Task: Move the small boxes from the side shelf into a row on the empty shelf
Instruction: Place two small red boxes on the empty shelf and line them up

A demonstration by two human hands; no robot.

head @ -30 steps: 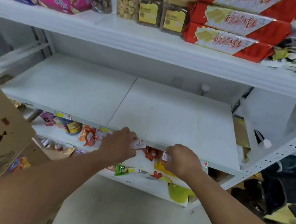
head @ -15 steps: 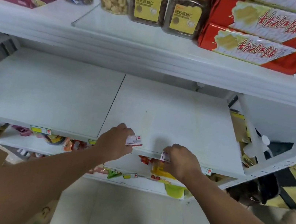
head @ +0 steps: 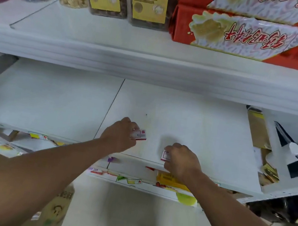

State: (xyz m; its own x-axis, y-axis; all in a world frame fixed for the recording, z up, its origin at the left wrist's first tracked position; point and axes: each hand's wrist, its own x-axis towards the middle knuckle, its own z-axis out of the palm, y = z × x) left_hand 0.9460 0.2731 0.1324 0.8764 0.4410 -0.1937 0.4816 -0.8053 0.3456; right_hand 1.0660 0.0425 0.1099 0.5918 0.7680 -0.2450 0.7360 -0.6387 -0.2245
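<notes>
My left hand (head: pixel 120 135) grips a small white box with red trim (head: pixel 139 134) just over the front part of the bare white shelf (head: pixel 200 124). To its right, my right hand (head: pixel 181 161) is closed on a second small white and red box (head: pixel 165 155), mostly hidden under the fingers, near the shelf's front edge. Both boxes sit low over the shelf board; whether they touch it I cannot tell.
The shelf above carries jars with yellow labels (head: pixel 149 2) and red cartons (head: pixel 252 35). Below, a lower shelf holds colourful snack packets (head: pixel 171 180). A cardboard carton (head: pixel 52 208) stands at the lower left, and a white upright post (head: pixel 275 143) and clutter at the right.
Both hands have moved forward from the shelf's front lip onto the shelf board with their boxes. The camera has come closer to the shelf.
</notes>
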